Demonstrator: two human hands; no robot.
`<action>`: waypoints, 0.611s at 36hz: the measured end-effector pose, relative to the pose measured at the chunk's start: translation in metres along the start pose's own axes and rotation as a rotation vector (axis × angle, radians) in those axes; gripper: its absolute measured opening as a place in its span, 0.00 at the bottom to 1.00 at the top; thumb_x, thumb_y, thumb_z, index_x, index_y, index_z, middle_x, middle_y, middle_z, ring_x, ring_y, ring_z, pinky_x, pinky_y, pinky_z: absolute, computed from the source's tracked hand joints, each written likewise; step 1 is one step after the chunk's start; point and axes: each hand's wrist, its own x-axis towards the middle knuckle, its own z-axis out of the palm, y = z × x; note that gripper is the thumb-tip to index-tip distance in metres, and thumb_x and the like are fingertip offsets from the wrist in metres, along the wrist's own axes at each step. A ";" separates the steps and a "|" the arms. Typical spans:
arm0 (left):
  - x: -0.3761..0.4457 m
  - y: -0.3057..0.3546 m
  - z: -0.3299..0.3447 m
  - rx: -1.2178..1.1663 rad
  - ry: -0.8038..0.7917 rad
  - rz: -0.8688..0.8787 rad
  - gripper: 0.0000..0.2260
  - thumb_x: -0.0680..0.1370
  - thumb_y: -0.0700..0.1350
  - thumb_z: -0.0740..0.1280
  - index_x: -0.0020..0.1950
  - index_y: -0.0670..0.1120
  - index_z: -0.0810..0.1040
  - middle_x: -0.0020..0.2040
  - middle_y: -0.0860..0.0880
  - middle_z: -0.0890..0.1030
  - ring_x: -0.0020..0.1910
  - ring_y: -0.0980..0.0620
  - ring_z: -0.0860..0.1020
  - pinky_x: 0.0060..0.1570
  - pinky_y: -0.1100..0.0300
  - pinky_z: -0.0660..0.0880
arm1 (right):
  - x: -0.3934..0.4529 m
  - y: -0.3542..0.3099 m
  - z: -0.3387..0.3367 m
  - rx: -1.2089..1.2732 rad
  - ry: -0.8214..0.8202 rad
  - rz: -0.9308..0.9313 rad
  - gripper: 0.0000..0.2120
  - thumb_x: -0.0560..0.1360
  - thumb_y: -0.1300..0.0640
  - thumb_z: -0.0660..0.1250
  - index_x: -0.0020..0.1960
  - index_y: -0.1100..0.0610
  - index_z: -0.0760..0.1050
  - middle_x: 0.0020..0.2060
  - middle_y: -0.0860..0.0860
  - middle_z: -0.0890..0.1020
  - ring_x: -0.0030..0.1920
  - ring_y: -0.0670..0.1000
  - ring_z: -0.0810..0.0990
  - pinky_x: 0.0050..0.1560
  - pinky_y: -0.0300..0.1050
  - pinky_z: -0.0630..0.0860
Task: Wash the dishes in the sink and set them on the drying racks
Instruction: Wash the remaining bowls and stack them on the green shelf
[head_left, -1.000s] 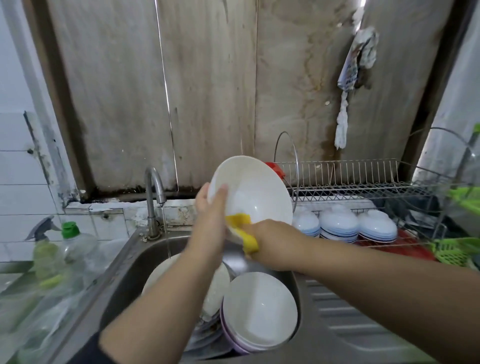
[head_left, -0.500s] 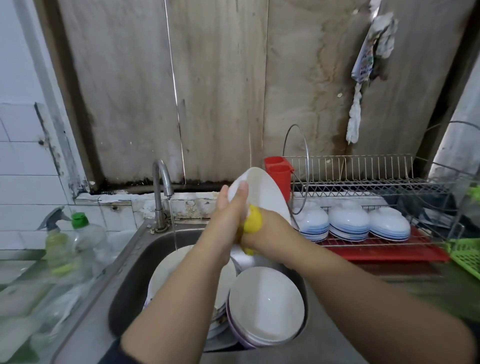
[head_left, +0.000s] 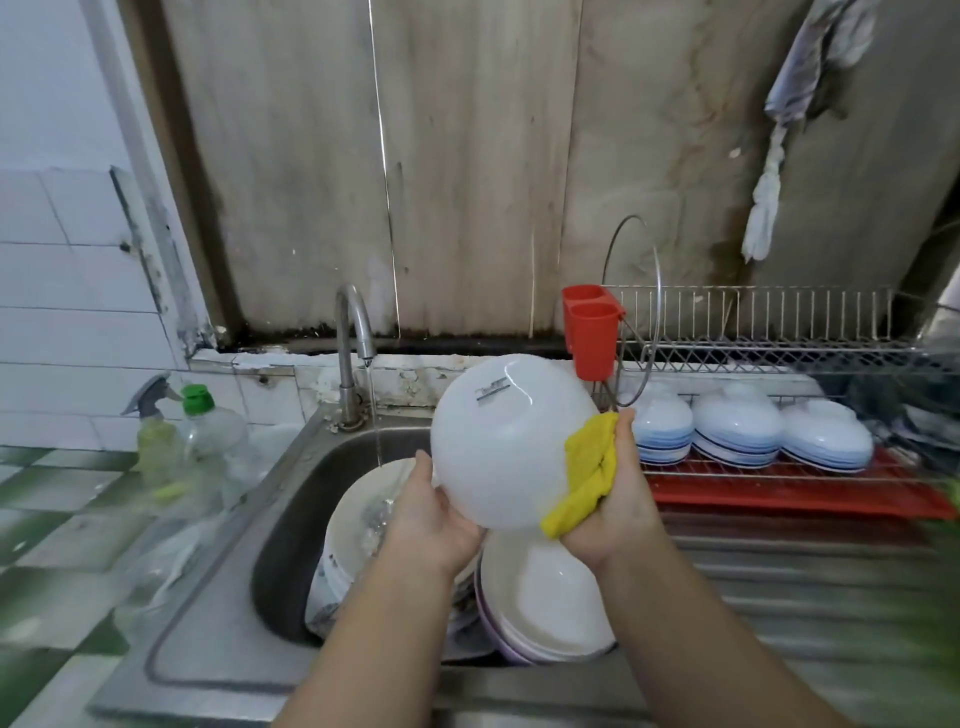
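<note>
While both hands hold white bowl (head_left: 506, 441) over sink (head_left: 291, 519), underside faces camera. L hand (head_left: 434, 514) nearest, fingers curled on bowl's lower-left rim. R hand (head_left: 615, 499) at right edge, pressing yellow cloth (head_left: 589, 470) to bowl wall. Tap stream (head_left: 376, 431) just left of bowl, L hand closer. Drying rack (head_left: 779, 467) far right, R hand's side.

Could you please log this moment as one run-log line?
step: scrubbing | left hand: holds bowl | right hand: presses sponge on bowl | tap: running
</note>
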 end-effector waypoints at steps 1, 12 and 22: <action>0.000 -0.002 0.001 -0.007 -0.004 0.036 0.23 0.82 0.58 0.51 0.49 0.43 0.76 0.34 0.43 0.84 0.38 0.44 0.81 0.38 0.49 0.72 | 0.000 0.001 -0.001 0.003 -0.026 0.001 0.24 0.75 0.35 0.55 0.48 0.52 0.80 0.43 0.55 0.85 0.44 0.58 0.84 0.43 0.59 0.81; -0.011 0.018 -0.001 0.141 0.190 0.384 0.12 0.79 0.57 0.62 0.49 0.49 0.78 0.45 0.49 0.83 0.45 0.46 0.81 0.55 0.40 0.75 | 0.012 -0.018 -0.006 -0.509 0.270 -0.130 0.15 0.78 0.54 0.57 0.33 0.52 0.66 0.25 0.56 0.76 0.28 0.51 0.75 0.44 0.45 0.79; -0.008 0.015 -0.008 0.315 0.235 0.512 0.15 0.78 0.58 0.64 0.47 0.46 0.78 0.44 0.50 0.82 0.45 0.47 0.81 0.54 0.49 0.77 | -0.018 0.015 0.016 -1.178 -0.301 -0.518 0.23 0.71 0.45 0.64 0.65 0.42 0.67 0.67 0.37 0.67 0.71 0.38 0.62 0.72 0.38 0.60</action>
